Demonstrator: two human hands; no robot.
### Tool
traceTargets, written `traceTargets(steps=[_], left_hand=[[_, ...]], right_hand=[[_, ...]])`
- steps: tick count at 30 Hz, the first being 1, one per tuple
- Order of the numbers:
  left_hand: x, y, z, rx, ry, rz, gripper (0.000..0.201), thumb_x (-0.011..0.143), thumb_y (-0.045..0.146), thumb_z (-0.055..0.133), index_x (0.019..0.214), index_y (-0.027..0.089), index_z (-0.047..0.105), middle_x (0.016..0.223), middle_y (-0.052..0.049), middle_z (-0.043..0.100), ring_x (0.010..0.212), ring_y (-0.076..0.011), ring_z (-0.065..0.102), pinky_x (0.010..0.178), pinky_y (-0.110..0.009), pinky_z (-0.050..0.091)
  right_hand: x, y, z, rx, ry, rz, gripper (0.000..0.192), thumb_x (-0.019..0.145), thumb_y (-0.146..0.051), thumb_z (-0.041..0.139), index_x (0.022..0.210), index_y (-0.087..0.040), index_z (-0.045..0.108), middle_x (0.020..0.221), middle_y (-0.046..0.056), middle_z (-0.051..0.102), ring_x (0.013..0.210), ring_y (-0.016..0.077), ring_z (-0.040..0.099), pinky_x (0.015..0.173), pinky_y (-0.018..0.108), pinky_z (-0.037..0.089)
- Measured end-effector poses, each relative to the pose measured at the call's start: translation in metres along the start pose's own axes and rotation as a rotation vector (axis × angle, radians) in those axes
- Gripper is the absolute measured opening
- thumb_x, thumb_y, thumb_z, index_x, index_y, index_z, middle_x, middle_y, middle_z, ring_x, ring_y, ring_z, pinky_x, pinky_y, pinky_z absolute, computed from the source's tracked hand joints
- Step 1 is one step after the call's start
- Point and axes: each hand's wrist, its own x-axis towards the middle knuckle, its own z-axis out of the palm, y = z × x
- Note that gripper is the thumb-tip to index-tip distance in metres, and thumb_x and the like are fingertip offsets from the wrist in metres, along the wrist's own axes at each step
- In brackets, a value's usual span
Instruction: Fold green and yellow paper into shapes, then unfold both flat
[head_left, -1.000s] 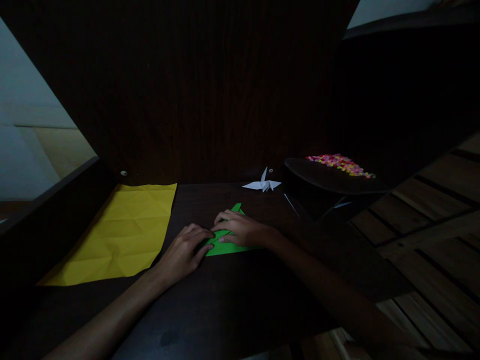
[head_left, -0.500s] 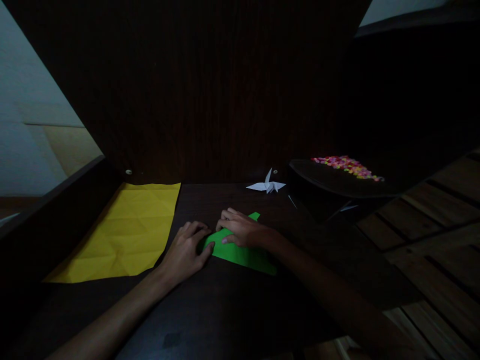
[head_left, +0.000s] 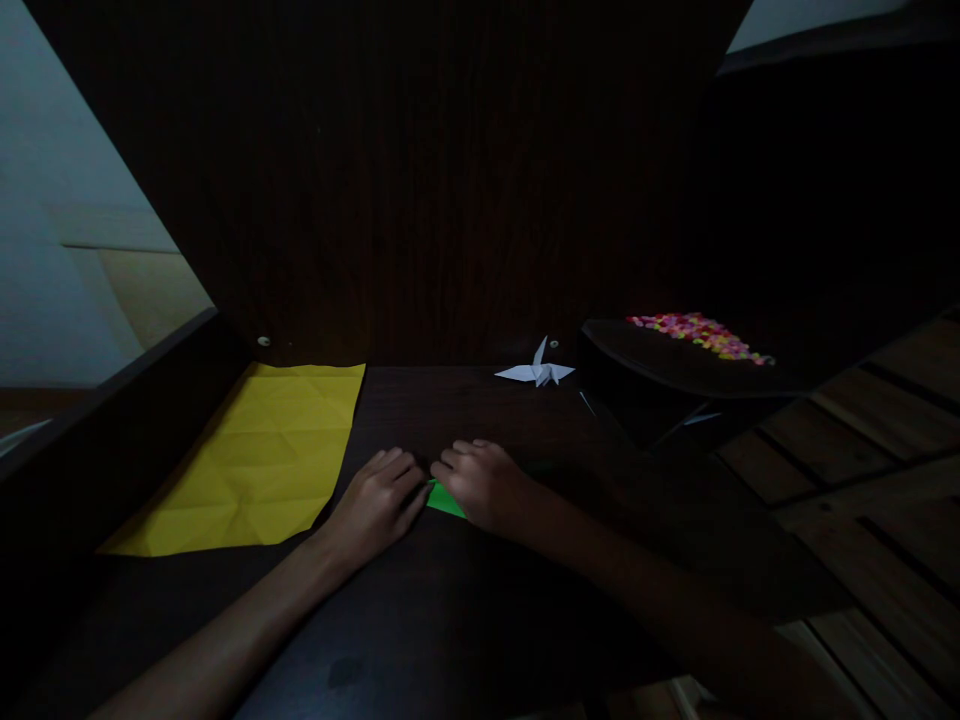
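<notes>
A piece of green folded paper (head_left: 445, 500) lies on the dark tabletop, mostly covered by my hands. My left hand (head_left: 384, 490) is closed at its left end, the fingers curled and pinching the tip. Over the middle and right of the paper sits my right hand (head_left: 480, 487), fingers bent and pressing on it; the thumb is hidden. Beyond the hands, near the back panel, stands a white origami crane (head_left: 541, 372). To the left a creased sheet of yellow paper (head_left: 255, 455) lies flat.
A dark upright panel (head_left: 465, 180) rises behind the table. At the right, a black surface with a raised rim (head_left: 637, 370) carries a pile of small pink, red and yellow pieces (head_left: 701, 335). A low side board (head_left: 150, 370) borders the left. Wooden slats (head_left: 847, 470) show at the lower right.
My right hand has moved down over the green paper and now covers most of it. My left hand keeps its place at the left tip. The view has shifted slightly.
</notes>
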Motion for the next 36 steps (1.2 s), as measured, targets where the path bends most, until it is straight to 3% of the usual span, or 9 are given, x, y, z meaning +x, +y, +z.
traceTargets(steps=[3,5,9,13,16,25,29,32,36], left_hand=[[-0.002,-0.003,-0.005,-0.015,-0.06,0.107,0.025,0.095,0.013,0.046,0.078,0.018,0.064,0.077,-0.006,0.059,0.072,-0.02,0.053,0.068,-0.033,0.046],[-0.003,-0.005,-0.008,-0.068,-0.099,0.15,0.025,0.095,0.011,0.046,0.081,0.018,0.066,0.079,-0.005,0.06,0.072,-0.0191,0.054,0.068,-0.032,0.046],[-0.003,-0.006,-0.013,-0.195,-0.147,0.139,0.024,0.099,0.024,0.05,0.087,0.019,0.07,0.084,-0.005,0.062,0.079,-0.0188,0.059,0.075,-0.032,0.049],[-0.003,-0.006,-0.011,-0.23,-0.137,0.026,0.028,0.1,0.03,0.047,0.09,0.019,0.071,0.085,-0.005,0.061,0.08,-0.019,0.059,0.074,-0.031,0.05],[-0.004,-0.007,-0.007,-0.217,-0.142,-0.016,0.023,0.099,0.03,0.05,0.105,0.019,0.069,0.089,-0.006,0.062,0.082,-0.0204,0.059,0.074,-0.033,0.051],[-0.003,0.001,-0.008,-0.369,-0.147,-0.205,0.004,0.09,0.023,0.062,0.093,0.021,0.06,0.092,-0.004,0.064,0.09,-0.0224,0.061,0.08,-0.035,0.052],[-0.001,0.005,-0.012,-0.446,-0.175,-0.27,0.004,0.09,0.022,0.061,0.09,0.022,0.057,0.086,-0.001,0.066,0.081,-0.02,0.064,0.072,-0.032,0.051],[-0.002,0.007,-0.013,-0.48,-0.164,-0.262,0.002,0.092,0.023,0.056,0.091,0.022,0.055,0.085,0.0,0.066,0.077,-0.0183,0.066,0.069,-0.029,0.05],[-0.004,0.008,-0.01,-0.471,-0.116,-0.224,0.004,0.095,0.023,0.051,0.093,0.022,0.054,0.085,-0.001,0.068,0.078,-0.0181,0.068,0.069,-0.028,0.051]], right_hand=[[-0.012,-0.011,0.007,0.031,0.007,0.055,0.013,0.092,-0.019,0.054,0.093,-0.014,0.066,0.099,0.013,0.069,0.092,0.0251,0.062,0.076,0.035,0.051],[-0.022,-0.017,0.016,0.084,0.065,0.081,0.03,0.095,-0.033,0.056,0.108,-0.009,0.067,0.12,0.018,0.065,0.108,0.0296,0.06,0.09,0.041,0.051],[-0.041,-0.023,0.032,0.181,0.102,0.106,0.059,0.098,-0.045,0.05,0.141,-0.005,0.047,0.15,0.021,0.041,0.141,0.034,0.034,0.114,0.05,0.035],[-0.05,-0.021,0.036,0.3,0.057,0.115,0.054,0.103,-0.038,0.038,0.15,-0.011,0.035,0.158,0.015,0.029,0.148,0.0294,0.02,0.118,0.053,0.026],[-0.049,-0.019,0.037,0.367,0.087,0.141,0.048,0.104,-0.031,0.033,0.149,-0.014,0.037,0.158,0.013,0.029,0.149,0.0283,0.016,0.118,0.054,0.026],[-0.036,-0.006,0.039,0.449,0.209,0.185,0.038,0.094,-0.028,0.054,0.13,-0.015,0.057,0.149,0.013,0.045,0.143,0.0296,0.03,0.116,0.052,0.029],[-0.026,0.002,0.022,0.431,0.158,0.096,0.025,0.088,-0.024,0.062,0.112,-0.018,0.062,0.114,0.008,0.066,0.109,0.0235,0.058,0.1,0.041,0.042],[-0.018,0.002,0.009,0.317,0.095,0.064,0.011,0.088,-0.019,0.06,0.098,-0.017,0.062,0.094,0.006,0.069,0.089,0.0215,0.06,0.087,0.036,0.042],[-0.008,-0.002,-0.001,0.166,0.046,0.014,0.01,0.091,-0.015,0.055,0.091,-0.014,0.065,0.085,0.007,0.069,0.081,0.0201,0.06,0.086,0.036,0.037]])
